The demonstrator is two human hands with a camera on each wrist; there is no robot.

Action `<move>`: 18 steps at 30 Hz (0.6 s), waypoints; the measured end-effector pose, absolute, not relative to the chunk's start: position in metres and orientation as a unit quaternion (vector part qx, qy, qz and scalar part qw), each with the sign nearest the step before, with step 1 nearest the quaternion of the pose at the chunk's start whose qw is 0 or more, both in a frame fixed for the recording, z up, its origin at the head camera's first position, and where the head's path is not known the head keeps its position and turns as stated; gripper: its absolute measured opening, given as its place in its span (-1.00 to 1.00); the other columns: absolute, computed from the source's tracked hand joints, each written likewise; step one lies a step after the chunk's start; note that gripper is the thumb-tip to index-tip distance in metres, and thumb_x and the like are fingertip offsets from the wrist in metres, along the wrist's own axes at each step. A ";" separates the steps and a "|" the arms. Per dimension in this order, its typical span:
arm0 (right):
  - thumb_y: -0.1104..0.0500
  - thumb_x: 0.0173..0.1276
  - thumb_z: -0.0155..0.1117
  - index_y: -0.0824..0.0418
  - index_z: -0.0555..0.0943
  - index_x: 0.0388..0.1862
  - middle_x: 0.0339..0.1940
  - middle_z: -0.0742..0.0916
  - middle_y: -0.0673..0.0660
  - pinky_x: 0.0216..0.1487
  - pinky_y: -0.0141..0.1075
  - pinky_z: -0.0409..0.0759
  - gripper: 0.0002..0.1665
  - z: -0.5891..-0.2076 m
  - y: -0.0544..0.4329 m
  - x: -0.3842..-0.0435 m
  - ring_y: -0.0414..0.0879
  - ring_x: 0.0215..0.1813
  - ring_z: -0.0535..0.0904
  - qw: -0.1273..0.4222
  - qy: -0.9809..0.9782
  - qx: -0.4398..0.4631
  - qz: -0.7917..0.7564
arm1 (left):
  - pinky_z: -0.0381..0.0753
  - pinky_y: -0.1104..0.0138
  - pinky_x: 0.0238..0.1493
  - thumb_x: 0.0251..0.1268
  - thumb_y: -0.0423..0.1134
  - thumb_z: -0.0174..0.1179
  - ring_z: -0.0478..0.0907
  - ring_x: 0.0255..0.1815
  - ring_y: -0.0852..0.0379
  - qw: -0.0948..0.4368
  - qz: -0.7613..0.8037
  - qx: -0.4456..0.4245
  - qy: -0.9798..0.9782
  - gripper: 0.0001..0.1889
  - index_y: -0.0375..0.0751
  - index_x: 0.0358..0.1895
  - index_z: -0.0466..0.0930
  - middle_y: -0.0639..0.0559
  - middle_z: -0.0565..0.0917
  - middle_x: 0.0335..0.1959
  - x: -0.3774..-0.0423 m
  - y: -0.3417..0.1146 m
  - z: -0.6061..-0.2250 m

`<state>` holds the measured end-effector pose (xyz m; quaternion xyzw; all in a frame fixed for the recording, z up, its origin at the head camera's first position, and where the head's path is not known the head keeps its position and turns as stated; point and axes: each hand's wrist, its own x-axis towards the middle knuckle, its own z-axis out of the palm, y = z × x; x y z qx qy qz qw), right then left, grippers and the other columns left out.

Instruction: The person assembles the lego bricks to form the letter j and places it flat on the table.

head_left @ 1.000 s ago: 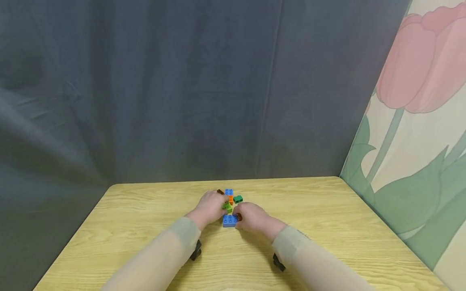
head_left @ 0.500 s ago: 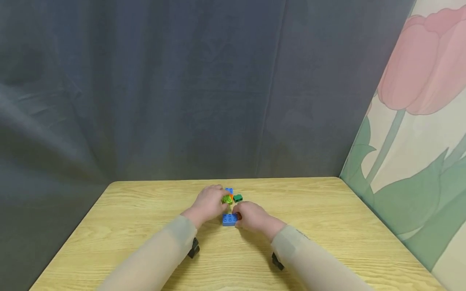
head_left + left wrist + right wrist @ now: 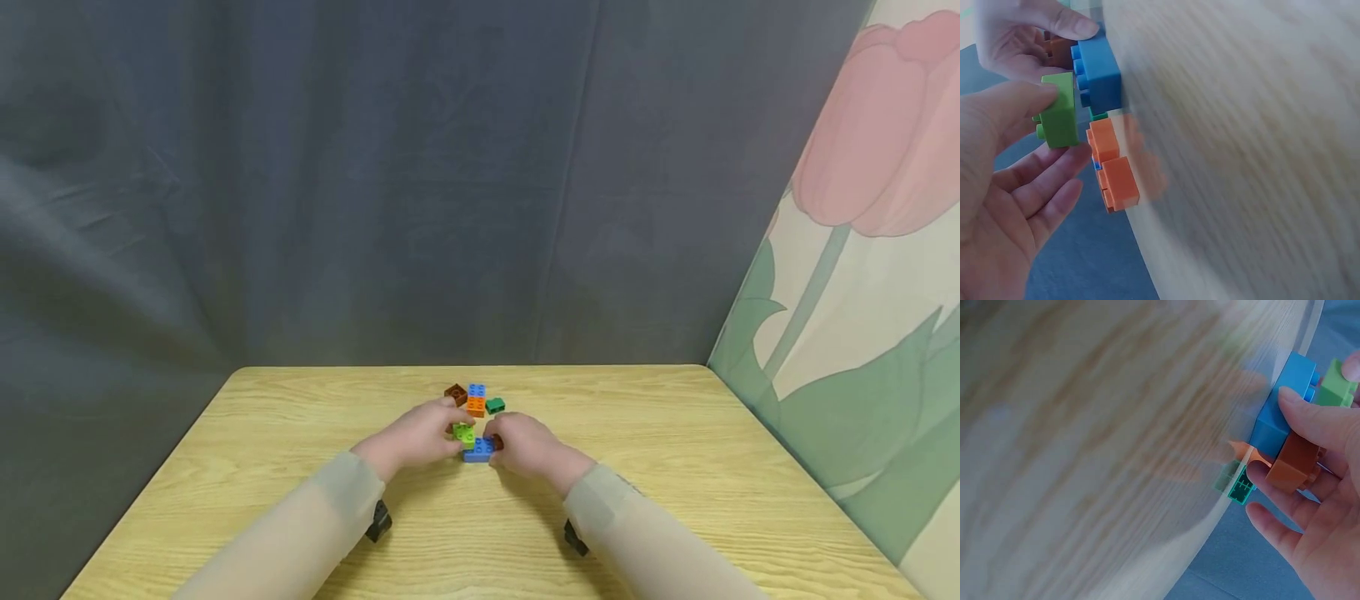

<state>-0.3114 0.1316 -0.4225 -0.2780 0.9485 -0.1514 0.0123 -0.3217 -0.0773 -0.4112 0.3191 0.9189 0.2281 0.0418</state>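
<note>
"Left hand (image 3: 420,433), from the head view?"
"Pinching a green brick (image 3: 467,434), now nearer the blue brick (image 3: 477,456) on the worktop (image 3: 300,433)."
"Left wrist?"
"Green stands just off blue, seemingly not joined yet."
"Right wrist?"
"Right hand (image 3: 1335,522) grips the blue brick, brown brick (image 3: 1293,462) beside it."

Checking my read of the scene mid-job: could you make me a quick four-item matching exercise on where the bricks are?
1. light green brick
2. larger blue brick
3. dark green brick
4. smaller blue brick

A. to the right of an orange brick, head view
B. touched by the thumb of the right hand
C. just beyond an orange brick, head view
D. pinched by the left hand

Pairs: 1-D, 2-B, 3-A, 4-C
</note>
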 end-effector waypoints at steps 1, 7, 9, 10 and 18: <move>0.22 0.17 0.53 0.16 0.71 -0.27 -0.45 0.61 -0.11 -0.29 -0.27 0.44 -0.83 -0.422 0.132 -0.311 -0.17 -0.41 0.42 0.011 0.948 -0.279 -0.151 | 0.44 0.32 -0.35 0.32 -0.25 0.30 0.38 -0.39 0.19 0.043 0.227 0.319 0.919 -0.59 -0.12 0.24 0.61 0.14 0.47 -0.25 -0.321 -0.078 -0.412; 0.22 0.17 0.54 0.14 0.69 -0.31 -0.51 0.55 -0.12 -0.32 -0.28 0.41 -0.83 -0.423 0.131 -0.311 -0.17 -0.43 0.40 0.008 0.948 -0.281 -0.149 | 0.53 0.30 -0.16 0.31 -0.25 0.33 0.51 -0.19 0.17 0.048 0.232 0.321 0.917 -0.59 -0.16 0.22 0.61 0.09 0.57 -0.03 -0.322 -0.079 -0.415; 0.22 0.16 0.54 0.15 0.69 -0.31 -0.51 0.55 -0.11 -0.32 -0.27 0.41 -0.83 -0.422 0.131 -0.311 -0.16 -0.43 0.40 0.007 0.948 -0.280 -0.150 | 0.54 0.30 -0.11 0.31 -0.27 0.32 0.53 -0.13 0.18 0.051 0.238 0.322 0.915 -0.59 -0.18 0.22 0.61 0.05 0.60 0.07 -0.323 -0.079 -0.415; 0.22 0.16 0.54 0.15 0.69 -0.31 -0.51 0.56 -0.11 -0.32 -0.27 0.41 -0.83 -0.422 0.131 -0.311 -0.16 -0.43 0.40 0.007 0.949 -0.279 -0.148 | 0.54 0.29 -0.10 0.31 -0.28 0.32 0.54 -0.12 0.18 0.053 0.241 0.322 0.914 -0.59 -0.19 0.22 0.60 0.03 0.61 0.11 -0.323 -0.078 -0.415; 0.22 0.18 0.54 0.15 0.69 -0.28 -0.50 0.55 -0.09 -0.30 -0.26 0.41 -0.82 -0.420 0.131 -0.312 -0.14 -0.41 0.41 0.015 0.951 -0.275 -0.142 | 0.52 0.31 -0.15 0.31 -0.30 0.31 0.54 -0.18 0.21 0.068 0.248 0.316 0.913 -0.58 -0.16 0.24 0.60 0.02 0.62 0.15 -0.323 -0.077 -0.412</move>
